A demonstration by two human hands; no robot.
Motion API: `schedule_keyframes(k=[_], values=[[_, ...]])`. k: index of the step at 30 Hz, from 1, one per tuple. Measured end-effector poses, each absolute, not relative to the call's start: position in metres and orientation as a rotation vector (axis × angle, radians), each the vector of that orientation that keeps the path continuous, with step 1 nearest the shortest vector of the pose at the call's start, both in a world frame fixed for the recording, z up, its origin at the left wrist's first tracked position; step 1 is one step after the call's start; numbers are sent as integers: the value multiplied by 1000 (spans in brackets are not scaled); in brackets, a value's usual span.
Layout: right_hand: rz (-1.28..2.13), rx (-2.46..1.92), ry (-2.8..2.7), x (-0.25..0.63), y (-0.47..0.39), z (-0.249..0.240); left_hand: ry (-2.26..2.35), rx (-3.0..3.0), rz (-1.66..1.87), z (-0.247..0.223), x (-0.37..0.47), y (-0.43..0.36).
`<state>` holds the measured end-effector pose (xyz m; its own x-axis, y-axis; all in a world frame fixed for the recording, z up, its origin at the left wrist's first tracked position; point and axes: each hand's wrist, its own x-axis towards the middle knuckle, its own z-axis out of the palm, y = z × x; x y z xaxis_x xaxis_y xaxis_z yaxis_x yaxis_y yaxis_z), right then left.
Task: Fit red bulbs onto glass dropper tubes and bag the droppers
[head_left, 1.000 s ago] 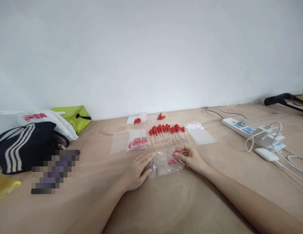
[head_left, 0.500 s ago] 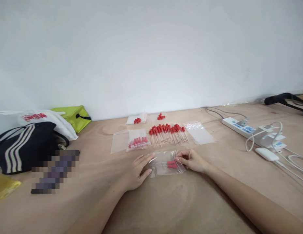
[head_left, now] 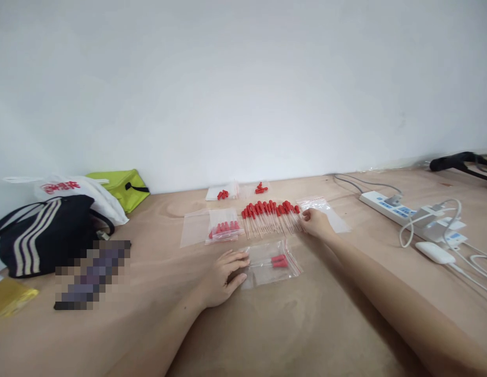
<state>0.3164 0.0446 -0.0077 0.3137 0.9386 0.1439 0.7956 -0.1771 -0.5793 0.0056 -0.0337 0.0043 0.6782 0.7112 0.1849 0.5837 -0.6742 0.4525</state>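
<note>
A clear zip bag (head_left: 262,275) lies flat in front of me, with two droppers with red bulbs (head_left: 280,261) inside near its zip end. My left hand (head_left: 225,277) rests at the bag's left end, fingers and thumb apart, fingertips on the plastic. Farther back is a row of droppers (head_left: 267,212) with red bulbs and thin clear stems, laid side by side. My right hand (head_left: 314,222) reaches the row's right end, its fingertips closed on the outermost dropper (head_left: 297,209); the grip is partly hidden.
Left of the row, a zip bag with several droppers (head_left: 226,227) overlaps another bag. More bags holding red bulbs (head_left: 261,188) lie by the wall. A flat bag (head_left: 337,220) and power strip (head_left: 388,207) are right; a black bag (head_left: 51,235) and green bag (head_left: 121,186) left.
My right hand has let go of the zip bag's right end and moved back to the row of droppers. My left hand stays at the bag's left end.
</note>
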Motion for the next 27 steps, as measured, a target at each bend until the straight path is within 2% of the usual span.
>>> schedule_keyframes(k=[11,14,19,27], values=[[417,-2008,-1499,315,64,2,1015,2414,592,5,3,-35],[444,-1847,-1481,316,44,3,1019,2398,575,8,4,-36],[843,-1387,-1268,303,-3,-11,995,2438,524,9,5,-34],[936,-1218,-981,282,-26,-22,1088,2445,442,9,4,-35]])
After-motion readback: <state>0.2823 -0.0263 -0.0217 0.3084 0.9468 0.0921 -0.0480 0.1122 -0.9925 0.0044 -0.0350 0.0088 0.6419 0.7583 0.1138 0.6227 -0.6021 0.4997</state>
